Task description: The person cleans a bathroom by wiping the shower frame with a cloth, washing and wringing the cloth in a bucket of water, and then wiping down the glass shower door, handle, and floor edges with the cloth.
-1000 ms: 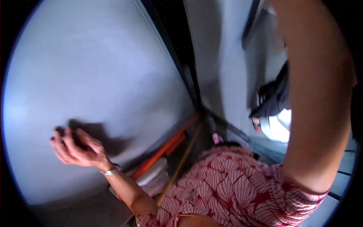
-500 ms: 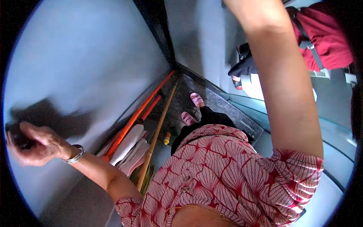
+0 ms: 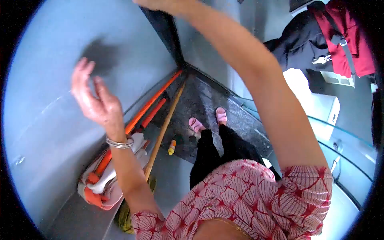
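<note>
left hand (image 3: 97, 107): fingers loosely spread, empty; near the wall (image 3: 44, 88);
right hand (image 3: 156, 3): cropped at top edge; grip can't be told

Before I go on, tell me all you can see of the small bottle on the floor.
The bottle is small and slim, probably plastic: yellow at the end lower in the picture, orange with a paler patch above. Any lettering is too small to read. Whether it stands or lies is unclear. It is on the floor, to the person's left of the pink sandals, between them and the wooden pole. Neither the left hand nor the right hand touches it.
</note>
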{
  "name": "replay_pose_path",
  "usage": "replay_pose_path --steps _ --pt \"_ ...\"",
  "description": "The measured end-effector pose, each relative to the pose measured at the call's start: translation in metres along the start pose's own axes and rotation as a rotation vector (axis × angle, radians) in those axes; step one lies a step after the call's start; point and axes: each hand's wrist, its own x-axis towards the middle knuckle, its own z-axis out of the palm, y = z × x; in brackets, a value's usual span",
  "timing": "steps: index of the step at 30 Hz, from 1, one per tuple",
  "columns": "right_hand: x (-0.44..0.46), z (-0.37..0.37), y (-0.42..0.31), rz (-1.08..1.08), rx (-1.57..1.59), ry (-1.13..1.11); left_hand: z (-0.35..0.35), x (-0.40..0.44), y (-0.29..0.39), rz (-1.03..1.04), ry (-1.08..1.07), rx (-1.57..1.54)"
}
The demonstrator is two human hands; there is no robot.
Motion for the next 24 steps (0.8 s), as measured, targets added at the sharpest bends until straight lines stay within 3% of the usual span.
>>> replay_pose_path --steps 6,8,13,18,24 --pt "-0.041 0.046 -0.027 -0.118 -0.062 0.023 0.037 -0.073 -0.040 -0.093 -0.116 -0.023" --pt "-0.077 0.068 -0.035 -0.142 -0.058 0.018 0.048 -0.116 -0.052 -0.210 -0.156 -0.029" --pt "-0.160 0.121 -0.039 -0.157 -0.038 -0.083 0.073 -0.151 -0.087 -0.214 -0.101 -0.044" --pt "-0.208 0.159 -0.036 -0.184 0.067 -0.151 0.106 -0.144 -0.122 0.099 0.073 0.032" --pt "-0.238 0.171 -0.028 -0.024 0.354 -0.086 0.138 -0.123 -0.132 0.414 0.249 0.212"
